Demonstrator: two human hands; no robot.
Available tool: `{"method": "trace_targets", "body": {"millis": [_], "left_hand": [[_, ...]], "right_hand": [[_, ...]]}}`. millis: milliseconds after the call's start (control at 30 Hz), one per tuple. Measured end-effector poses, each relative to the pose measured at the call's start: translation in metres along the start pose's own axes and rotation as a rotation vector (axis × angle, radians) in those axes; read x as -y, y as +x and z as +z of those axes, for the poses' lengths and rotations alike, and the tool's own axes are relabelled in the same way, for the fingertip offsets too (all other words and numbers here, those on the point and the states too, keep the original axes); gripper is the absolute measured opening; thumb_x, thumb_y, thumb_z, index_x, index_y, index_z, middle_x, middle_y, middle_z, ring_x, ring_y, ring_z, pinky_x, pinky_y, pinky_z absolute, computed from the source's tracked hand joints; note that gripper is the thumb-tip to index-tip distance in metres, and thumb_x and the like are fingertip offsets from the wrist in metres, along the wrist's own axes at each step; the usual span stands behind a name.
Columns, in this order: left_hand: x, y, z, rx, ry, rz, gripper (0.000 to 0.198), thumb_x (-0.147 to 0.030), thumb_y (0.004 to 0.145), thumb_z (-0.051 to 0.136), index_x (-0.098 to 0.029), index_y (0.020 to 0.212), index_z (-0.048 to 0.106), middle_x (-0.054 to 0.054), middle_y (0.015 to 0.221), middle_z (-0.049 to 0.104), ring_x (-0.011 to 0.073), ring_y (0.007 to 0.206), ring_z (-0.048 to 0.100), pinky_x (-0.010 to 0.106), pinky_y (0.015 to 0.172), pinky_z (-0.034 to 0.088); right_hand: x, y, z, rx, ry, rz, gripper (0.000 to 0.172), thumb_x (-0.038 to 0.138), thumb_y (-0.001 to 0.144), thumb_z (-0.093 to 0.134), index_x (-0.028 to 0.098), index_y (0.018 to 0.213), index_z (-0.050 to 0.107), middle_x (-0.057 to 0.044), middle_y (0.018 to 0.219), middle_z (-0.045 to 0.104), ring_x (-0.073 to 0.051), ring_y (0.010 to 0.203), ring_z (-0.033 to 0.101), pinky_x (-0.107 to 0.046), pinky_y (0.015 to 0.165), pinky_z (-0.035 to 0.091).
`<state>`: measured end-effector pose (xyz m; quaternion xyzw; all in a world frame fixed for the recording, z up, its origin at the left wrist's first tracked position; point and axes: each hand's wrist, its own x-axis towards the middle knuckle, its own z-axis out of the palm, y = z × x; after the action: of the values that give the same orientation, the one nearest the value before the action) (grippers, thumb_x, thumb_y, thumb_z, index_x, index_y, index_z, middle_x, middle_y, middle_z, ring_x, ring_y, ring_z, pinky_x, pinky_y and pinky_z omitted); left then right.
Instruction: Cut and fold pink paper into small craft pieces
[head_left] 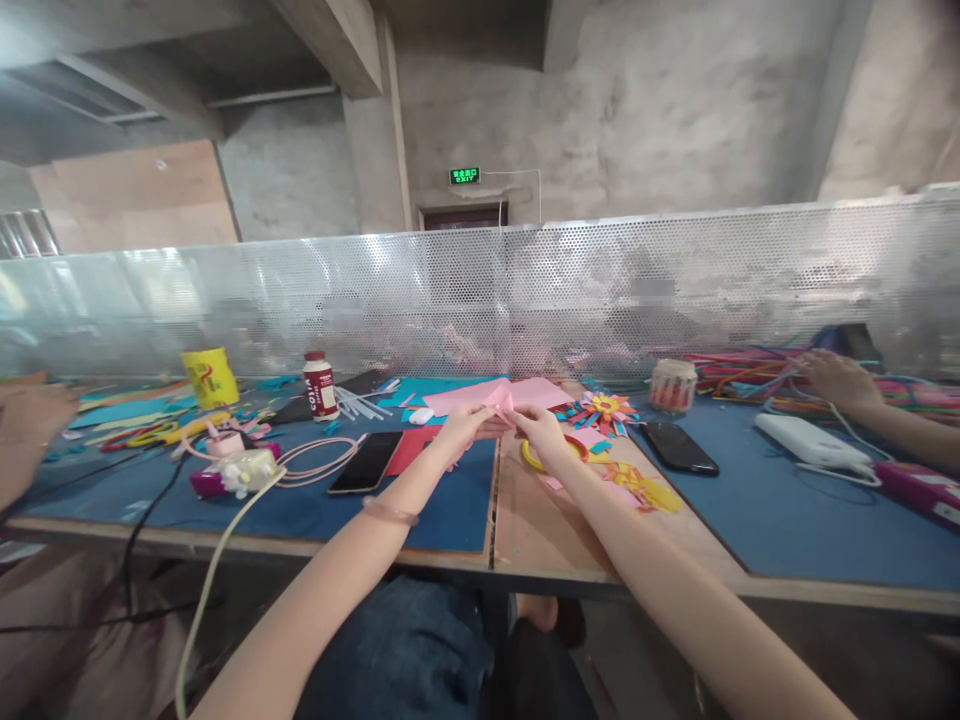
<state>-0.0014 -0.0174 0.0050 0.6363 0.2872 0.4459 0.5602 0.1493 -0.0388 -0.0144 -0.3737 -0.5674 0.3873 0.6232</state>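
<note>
Between near and far table point(551, 535) edges, left hand point(466, 422) and right hand point(541, 432) pinch pink paper point(500, 395); light, even pressure and matched edges should keep it neat.

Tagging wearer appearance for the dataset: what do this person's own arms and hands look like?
Both the left forearm and right forearm are bare, no sleeves in view. Left wrist has a smooth, pale pinkish bangle, apparently translucent; right wrist shows nothing worn. Left hand and right hand are ungloved; rings too small to tell.
</note>
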Motion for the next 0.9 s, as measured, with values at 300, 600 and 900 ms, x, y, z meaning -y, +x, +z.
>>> {"method": "trace_targets", "body": {"millis": [300, 600, 900], "left_hand": [[-0.007, -0.011, 0.006, -0.038, 0.004, 0.009, 0.02, -0.03, 0.067, 0.07, -0.012, 0.075, 0.063, 0.008, 0.076, 0.071, 0.0209, 0.077, 0.068, 0.034, 0.08, 0.05], [0.0, -0.002, -0.006, -0.017, 0.012, 0.007, 0.022, -0.03, 0.069, 0.069, -0.012, 0.08, 0.062, 0.01, 0.082, 0.071, 0.0213, 0.078, 0.068, 0.036, 0.082, 0.05], [-0.003, -0.002, -0.012, 0.034, -0.041, 0.032, 0.025, -0.03, 0.068, 0.069, -0.01, 0.082, 0.064, 0.012, 0.083, 0.071, 0.0217, 0.078, 0.068, 0.038, 0.085, 0.049]], "right_hand": [[-0.001, 0.0, 0.003, -0.057, 0.018, 0.028, 0.035, 0.044, 0.061, 0.068, 0.013, 0.076, 0.064, -0.001, 0.063, 0.06, -0.009, 0.052, 0.05, -0.024, 0.052, 0.041], [0.002, 0.0, 0.006, -0.035, -0.01, 0.006, 0.034, 0.044, 0.063, 0.066, 0.014, 0.078, 0.065, -0.003, 0.073, 0.063, -0.012, 0.061, 0.054, -0.023, 0.053, 0.042], [0.001, 0.011, 0.004, 0.114, -0.023, -0.039, 0.033, 0.045, 0.068, 0.062, 0.015, 0.078, 0.064, -0.002, 0.07, 0.061, -0.012, 0.061, 0.053, -0.023, 0.055, 0.042]]}}
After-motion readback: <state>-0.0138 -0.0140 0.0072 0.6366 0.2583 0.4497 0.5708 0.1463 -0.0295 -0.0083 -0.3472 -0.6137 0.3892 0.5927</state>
